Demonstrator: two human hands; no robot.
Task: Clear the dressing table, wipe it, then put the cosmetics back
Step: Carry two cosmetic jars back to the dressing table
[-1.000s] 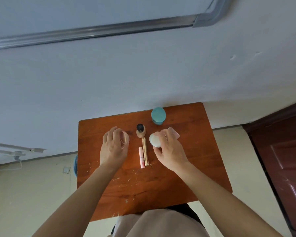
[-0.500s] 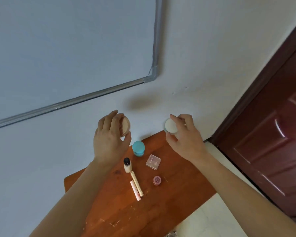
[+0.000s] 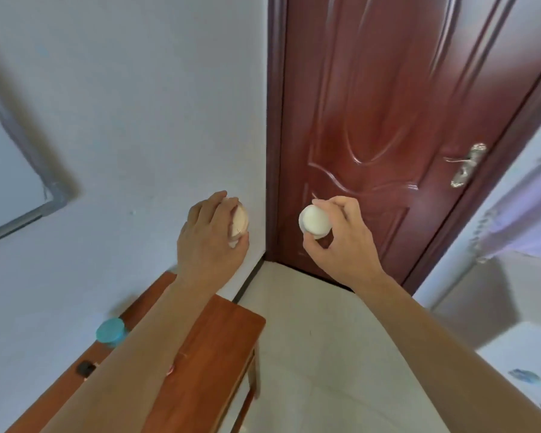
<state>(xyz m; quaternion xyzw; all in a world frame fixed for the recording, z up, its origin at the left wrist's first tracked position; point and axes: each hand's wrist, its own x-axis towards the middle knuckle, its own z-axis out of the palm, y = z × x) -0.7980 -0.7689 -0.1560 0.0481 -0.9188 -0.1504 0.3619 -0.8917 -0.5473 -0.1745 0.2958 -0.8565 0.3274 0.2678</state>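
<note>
Our left grip (image 3: 211, 245) curls tight round a round beige jar (image 3: 240, 220), our right grip (image 3: 341, 242) pinches a round white jar (image 3: 314, 221); we hold both in the air past the red-brown wooden bench (image 3: 219, 339), where a teal-lidded jar (image 3: 110, 331) stands by the wall (image 3: 122, 135).

At upper right we see a door (image 3: 388, 104) with a glossy, lacquered red-brown finish and a shiny metal handle (image 3: 467, 165). The wall (image 3: 138, 104) on the left looks matt to us. The table (image 3: 219, 354) at lower left is smooth reddish wood. We read the teal lid (image 3: 110, 331) as plastic, the white jar (image 3: 314, 221) at centre as smooth, the pinkish jar (image 3: 241, 221) beside it as translucent.
</note>
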